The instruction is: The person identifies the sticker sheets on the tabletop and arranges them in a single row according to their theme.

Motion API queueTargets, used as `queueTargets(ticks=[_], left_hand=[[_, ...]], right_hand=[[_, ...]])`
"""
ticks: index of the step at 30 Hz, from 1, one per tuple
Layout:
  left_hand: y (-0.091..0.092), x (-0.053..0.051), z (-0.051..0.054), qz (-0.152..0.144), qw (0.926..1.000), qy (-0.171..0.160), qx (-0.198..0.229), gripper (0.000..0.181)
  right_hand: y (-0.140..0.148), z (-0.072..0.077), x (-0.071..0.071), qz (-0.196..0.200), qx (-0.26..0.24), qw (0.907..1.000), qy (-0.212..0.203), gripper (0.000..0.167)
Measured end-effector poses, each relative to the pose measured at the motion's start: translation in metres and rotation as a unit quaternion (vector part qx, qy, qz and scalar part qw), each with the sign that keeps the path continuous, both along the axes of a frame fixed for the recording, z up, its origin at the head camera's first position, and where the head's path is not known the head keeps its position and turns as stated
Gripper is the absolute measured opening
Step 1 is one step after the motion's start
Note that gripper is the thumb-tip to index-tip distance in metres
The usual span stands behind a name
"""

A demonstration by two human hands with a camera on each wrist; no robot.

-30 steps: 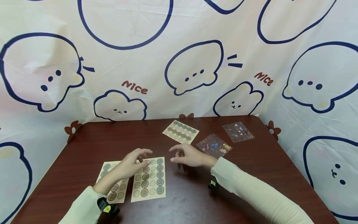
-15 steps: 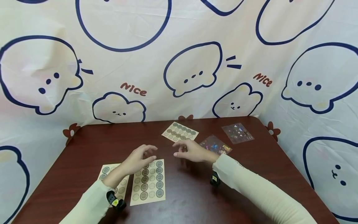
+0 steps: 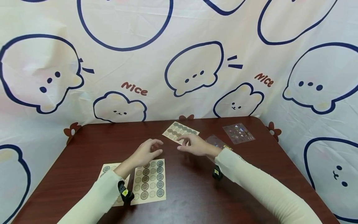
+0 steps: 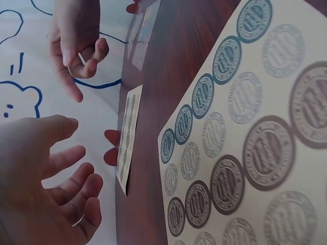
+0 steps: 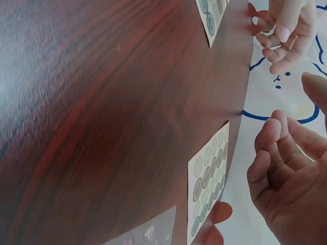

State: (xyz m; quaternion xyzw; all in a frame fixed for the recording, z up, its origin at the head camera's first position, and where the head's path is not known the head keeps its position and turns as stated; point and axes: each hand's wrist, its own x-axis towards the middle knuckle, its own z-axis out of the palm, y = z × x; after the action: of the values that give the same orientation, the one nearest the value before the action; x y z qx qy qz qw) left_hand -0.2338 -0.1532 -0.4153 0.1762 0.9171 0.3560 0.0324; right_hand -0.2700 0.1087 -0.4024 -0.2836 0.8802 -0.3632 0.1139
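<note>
My left hand point(image 3: 144, 154) hovers above the table with loosely bent fingers and nothing in them. Below it lies a cream sheet of round stickers point(image 3: 152, 183), and a second such sheet point(image 3: 120, 200) is partly covered by my left forearm. My right hand point(image 3: 195, 144) also hangs in the air, empty, its fingers relaxed. Just behind it a third sticker sheet point(image 3: 174, 130) lies near the table's back edge, its near side hidden by the fingers. In the left wrist view, the round stickers point(image 4: 227, 176) appear in grey, brown and pale rows.
A clear sheet with colourful stickers point(image 3: 215, 140) lies partly behind my right wrist. Another clear sheet point(image 3: 239, 133) rests farther right. The dark red-brown table point(image 3: 195, 193) meets a cartoon-printed cloth point(image 3: 156, 102) at the back.
Both hands have moved away from me and slightly to the right. My right hand now overlaps the third sheet's near edge, and its wrist covers more of the colourful clear sheet.
</note>
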Motion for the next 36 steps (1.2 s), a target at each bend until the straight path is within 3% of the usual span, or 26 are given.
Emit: queueTargets(ticks=[10,16,31,36], left_hand=[[0.012,-0.017,0.004,0.003,1.0000,-0.003,-0.007,0.033],[0.017,-0.025,0.000,0.012,0.9998,-0.007,-0.015,0.034],[0.026,-0.044,-0.003,0.050,0.9981,-0.029,-0.020,0.039],[0.030,-0.050,-0.001,0.060,0.9977,-0.031,-0.003,0.041]], right_hand=[[0.002,-0.001,-0.016,-0.020,0.012,0.9997,0.001,0.043],[0.002,0.000,-0.023,-0.024,0.021,0.9995,0.003,0.041],[0.012,-0.004,-0.046,-0.056,0.029,0.9979,0.016,0.044],[0.011,-0.005,-0.052,-0.072,0.034,0.9968,0.012,0.046]])
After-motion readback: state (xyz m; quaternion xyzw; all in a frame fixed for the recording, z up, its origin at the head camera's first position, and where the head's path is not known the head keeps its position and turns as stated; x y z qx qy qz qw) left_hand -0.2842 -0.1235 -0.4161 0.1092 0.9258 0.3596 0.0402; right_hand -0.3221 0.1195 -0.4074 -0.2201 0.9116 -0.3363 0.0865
